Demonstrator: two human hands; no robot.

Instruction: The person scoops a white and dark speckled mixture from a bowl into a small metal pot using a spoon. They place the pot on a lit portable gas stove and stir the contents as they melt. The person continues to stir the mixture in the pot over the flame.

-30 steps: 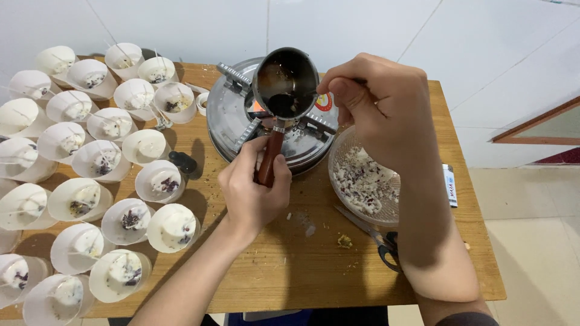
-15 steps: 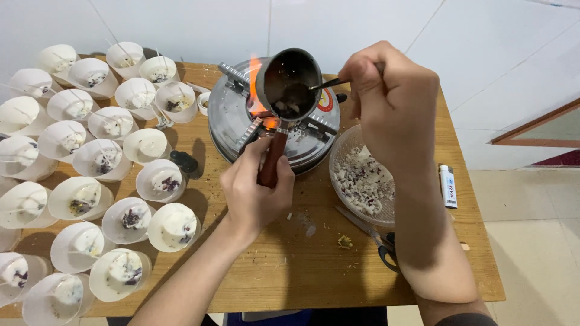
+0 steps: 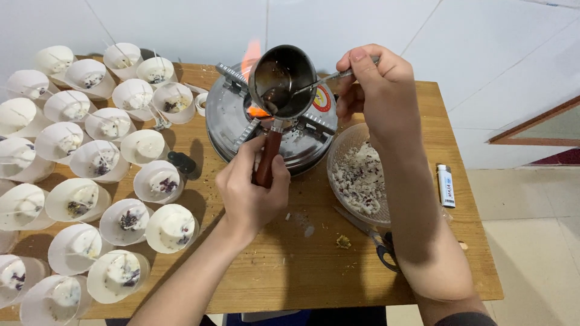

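We have our left hand (image 3: 251, 196) wrapped tight around the wooden handle (image 3: 266, 158) of the small metal pot (image 3: 283, 81), holding it tilted over the flame (image 3: 252, 60) of the round metal stove (image 3: 272, 124). Our right hand (image 3: 374, 84) pinches a spoon (image 3: 308, 84) between the fingers, its bowl down inside the pot against the dark melt at the bottom.

The flame licks up the far side of the pot, so we do best, we judge, to keep the base over the burner rather than off its edge, and to hold the wrist firm so nothing slops over the low lip. Short, gentle turns of the spoon look safer than big sweeps, given how far the pot leans toward us. We want our right knuckles well clear of that orange tongue.

Just beside the stove, under our right forearm, sits the clear bowl (image 3: 362, 178) of white and purple flakes. To the left, many white paper cups (image 3: 96, 163) with fillings crowd the wooden table (image 3: 302, 271); scissors (image 3: 377, 238) lie near the bowl, and a lighter (image 3: 446, 184) rests at the right edge.
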